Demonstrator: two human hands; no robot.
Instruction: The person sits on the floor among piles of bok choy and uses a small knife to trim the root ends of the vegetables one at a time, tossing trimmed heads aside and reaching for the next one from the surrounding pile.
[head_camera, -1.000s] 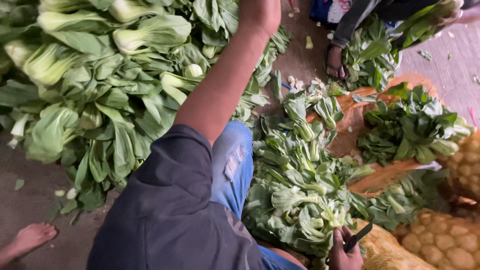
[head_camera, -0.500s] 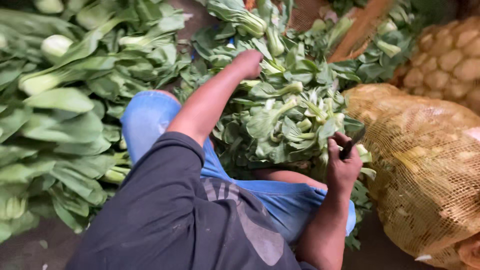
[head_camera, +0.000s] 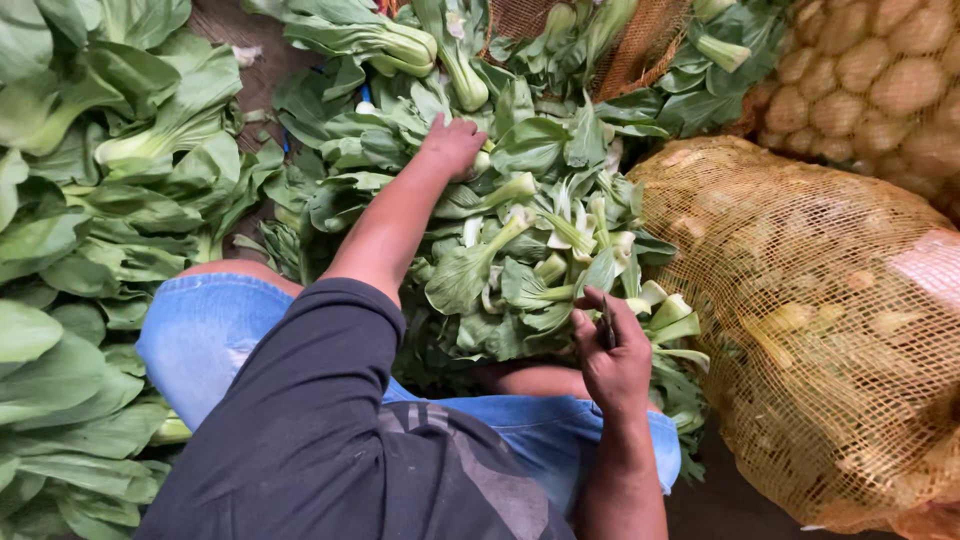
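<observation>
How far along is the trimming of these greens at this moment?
Done: leafy greens lie heaped at the left, though whether they are trimmed cannot be told. In hand: the left hand reaches into the middle pile; the right hand grips a small dark blade. Left: most of the middle pile.

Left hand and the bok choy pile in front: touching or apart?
Touching. In the head view the left hand rests palm-down on the bok choy pile, its fingers pressed into the leaves and stalks with no gap showing.
</observation>
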